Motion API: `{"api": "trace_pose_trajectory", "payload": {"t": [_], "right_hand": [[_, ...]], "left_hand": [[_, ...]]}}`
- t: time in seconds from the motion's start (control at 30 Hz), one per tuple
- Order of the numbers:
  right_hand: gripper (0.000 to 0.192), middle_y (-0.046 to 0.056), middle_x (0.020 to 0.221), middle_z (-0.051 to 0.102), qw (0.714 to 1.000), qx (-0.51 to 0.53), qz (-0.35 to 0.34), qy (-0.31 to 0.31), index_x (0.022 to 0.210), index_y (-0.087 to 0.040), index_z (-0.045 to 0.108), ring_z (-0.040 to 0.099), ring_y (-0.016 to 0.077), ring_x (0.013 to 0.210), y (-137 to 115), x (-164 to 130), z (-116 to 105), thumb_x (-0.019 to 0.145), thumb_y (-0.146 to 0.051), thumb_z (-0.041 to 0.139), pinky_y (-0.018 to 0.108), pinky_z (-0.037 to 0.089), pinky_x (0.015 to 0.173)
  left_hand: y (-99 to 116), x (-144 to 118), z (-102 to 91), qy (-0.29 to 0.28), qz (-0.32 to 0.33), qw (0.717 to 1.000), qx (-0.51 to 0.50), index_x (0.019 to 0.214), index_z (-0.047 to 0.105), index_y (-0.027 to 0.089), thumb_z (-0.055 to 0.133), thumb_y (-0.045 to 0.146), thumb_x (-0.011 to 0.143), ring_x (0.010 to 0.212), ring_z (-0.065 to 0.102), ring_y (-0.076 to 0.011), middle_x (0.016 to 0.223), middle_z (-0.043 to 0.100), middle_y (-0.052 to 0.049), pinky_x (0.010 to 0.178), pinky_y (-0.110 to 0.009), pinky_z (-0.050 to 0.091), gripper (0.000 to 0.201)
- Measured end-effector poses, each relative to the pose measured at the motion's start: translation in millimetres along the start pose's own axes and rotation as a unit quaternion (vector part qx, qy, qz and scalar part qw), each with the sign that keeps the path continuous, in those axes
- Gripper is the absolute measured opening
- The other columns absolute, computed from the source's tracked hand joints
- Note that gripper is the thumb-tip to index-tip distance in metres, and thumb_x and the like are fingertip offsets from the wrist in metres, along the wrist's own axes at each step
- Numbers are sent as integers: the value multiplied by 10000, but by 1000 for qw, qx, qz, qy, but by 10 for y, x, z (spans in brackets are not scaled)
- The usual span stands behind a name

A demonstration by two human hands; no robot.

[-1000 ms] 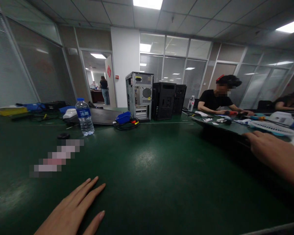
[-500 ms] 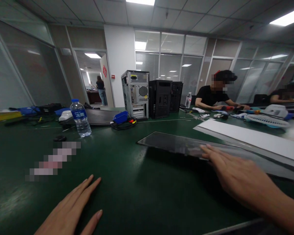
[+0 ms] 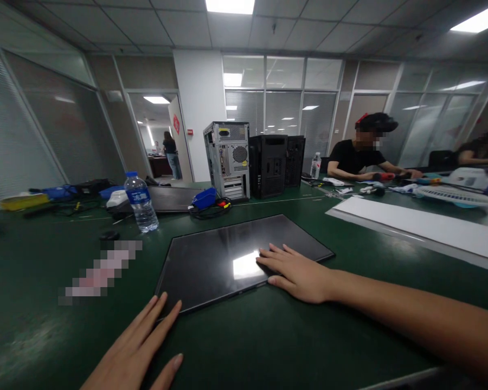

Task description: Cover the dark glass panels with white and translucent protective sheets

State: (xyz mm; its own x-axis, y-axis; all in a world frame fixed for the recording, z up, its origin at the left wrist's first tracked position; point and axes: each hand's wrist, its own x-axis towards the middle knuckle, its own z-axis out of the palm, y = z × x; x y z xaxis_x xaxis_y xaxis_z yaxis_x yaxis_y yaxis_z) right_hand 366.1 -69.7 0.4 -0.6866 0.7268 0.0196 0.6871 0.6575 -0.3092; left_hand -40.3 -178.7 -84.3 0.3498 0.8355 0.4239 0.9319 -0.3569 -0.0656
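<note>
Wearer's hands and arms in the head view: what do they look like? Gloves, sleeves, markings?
Left hand and right hand: bare, slender fingers, no gloves, rings or markings visible. Right forearm: no sleeve, watch or cable in view. Left forearm: out of frame.

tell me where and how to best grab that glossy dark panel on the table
Probably by the two short edges of the dark panel, left hand coming in low from the left, right hand from the right. It lies flat on the green table, thin and wide, so holding one edge alone might let it tip.
</note>
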Motion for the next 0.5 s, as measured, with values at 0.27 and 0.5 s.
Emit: {"api": "trace_pose_trajectory", "payload": {"t": [0.27,0.5], "right_hand": [[711,89,1674,255,996,-42,82,18,1607,-226,346,175,363,1540,-118,260,58,1030,-630,257,626,148,1229],[752,128,1662,268,996,-56,73,9,1600,-206,361,216,388,1524,13,72,-31,1006,-666,337,666,202,1204]], "left_hand": [[-29,-37,20,-20,-8,1000,23,1578,322,409,612,547,932,1461,408,-343,1640,348,-27,1092,-557,475,722],[39,-27,-46,-23,-4,999,26,1582,315,409,584,554,944,1458,414,-343,1639,357,-31,1074,-575,482,707]]}}
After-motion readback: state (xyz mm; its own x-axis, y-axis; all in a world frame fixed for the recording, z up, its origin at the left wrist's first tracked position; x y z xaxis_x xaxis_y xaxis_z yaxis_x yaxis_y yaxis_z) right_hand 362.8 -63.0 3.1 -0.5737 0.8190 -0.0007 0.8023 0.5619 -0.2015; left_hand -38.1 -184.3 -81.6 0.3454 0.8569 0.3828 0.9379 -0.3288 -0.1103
